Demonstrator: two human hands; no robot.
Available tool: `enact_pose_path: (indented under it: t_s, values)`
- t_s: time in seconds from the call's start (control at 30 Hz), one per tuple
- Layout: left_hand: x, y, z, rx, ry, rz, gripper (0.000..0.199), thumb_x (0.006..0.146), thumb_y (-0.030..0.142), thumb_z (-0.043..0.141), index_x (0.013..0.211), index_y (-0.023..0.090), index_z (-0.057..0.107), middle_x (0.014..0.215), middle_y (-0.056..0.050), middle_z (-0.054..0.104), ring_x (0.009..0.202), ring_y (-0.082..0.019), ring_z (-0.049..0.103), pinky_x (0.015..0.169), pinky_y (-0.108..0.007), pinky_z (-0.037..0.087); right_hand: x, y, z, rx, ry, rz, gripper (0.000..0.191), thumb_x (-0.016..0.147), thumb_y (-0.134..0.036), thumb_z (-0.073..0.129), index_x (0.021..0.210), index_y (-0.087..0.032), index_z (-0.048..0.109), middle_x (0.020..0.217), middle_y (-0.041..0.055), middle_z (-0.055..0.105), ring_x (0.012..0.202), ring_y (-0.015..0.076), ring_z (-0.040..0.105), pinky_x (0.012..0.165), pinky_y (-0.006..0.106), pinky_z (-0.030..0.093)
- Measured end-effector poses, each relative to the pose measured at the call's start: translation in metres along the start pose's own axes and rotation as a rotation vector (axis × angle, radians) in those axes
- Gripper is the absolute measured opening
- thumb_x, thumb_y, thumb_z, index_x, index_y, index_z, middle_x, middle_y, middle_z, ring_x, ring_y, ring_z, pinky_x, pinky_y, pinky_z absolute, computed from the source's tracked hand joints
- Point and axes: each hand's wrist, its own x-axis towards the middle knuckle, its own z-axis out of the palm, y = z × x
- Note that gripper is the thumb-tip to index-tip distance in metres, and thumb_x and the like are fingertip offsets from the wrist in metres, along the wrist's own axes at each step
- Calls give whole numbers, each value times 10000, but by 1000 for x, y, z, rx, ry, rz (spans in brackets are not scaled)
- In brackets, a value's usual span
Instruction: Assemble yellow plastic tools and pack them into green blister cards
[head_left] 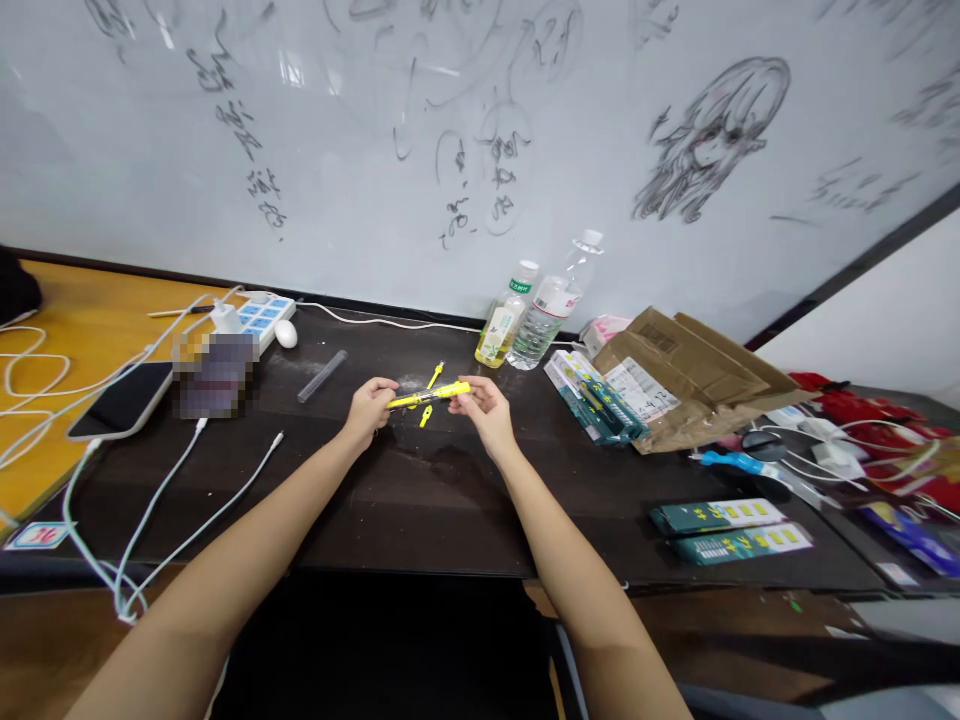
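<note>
My left hand (369,410) pinches the left end of a slim yellow pen-like stick (418,398) with a dark and silvery middle. At its right end, the fingers and thumb of my right hand (484,408) are closed on the thicker yellow part. The stick is held just above the dark table, tilted slightly up to the right; its exact kind is unclear. Behind it lies a small yellow piece (435,376), and a second small yellow piece (426,416) rests just in front. A clear plastic tube (322,376) lies to the left of my left hand.
A yellow-liquid bottle (496,325) and a water bottle (541,318) stand behind my right hand. Green boxes (589,395) and a brown paper bag (660,370) are to the right, with more green boxes (739,543) nearer. Phones (124,400), cables and a power strip (266,318) occupy the left.
</note>
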Motion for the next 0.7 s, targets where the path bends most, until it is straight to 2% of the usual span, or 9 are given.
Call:
enact_pose_path:
  t_s: [0.23,0.47,0.7]
  values:
    - [0,0,0,-3,-4,-4,197,631,151,543,826,176,532,450,124,310,298,-5,207,322,-144,121,1,0,-1,2,-46,10,394,704,-394,739,1036,-215,625,865,6,670,726,123,649,730,306,592]
    - [-1,0,0,-3,11,8,191,634,146,532,823,178,526,448,125,313,296,-4,203,320,-140,121,0,3,1,21,24,9,374,644,-421,777,839,-208,540,806,-4,688,686,128,671,671,294,602]
    - [-2,0,1,-2,-5,-5,187,641,151,541,826,177,533,458,125,303,299,-3,210,324,-139,125,-1,5,3,-8,45,-5,376,672,-453,750,799,-218,485,751,-9,690,682,147,687,710,339,603]
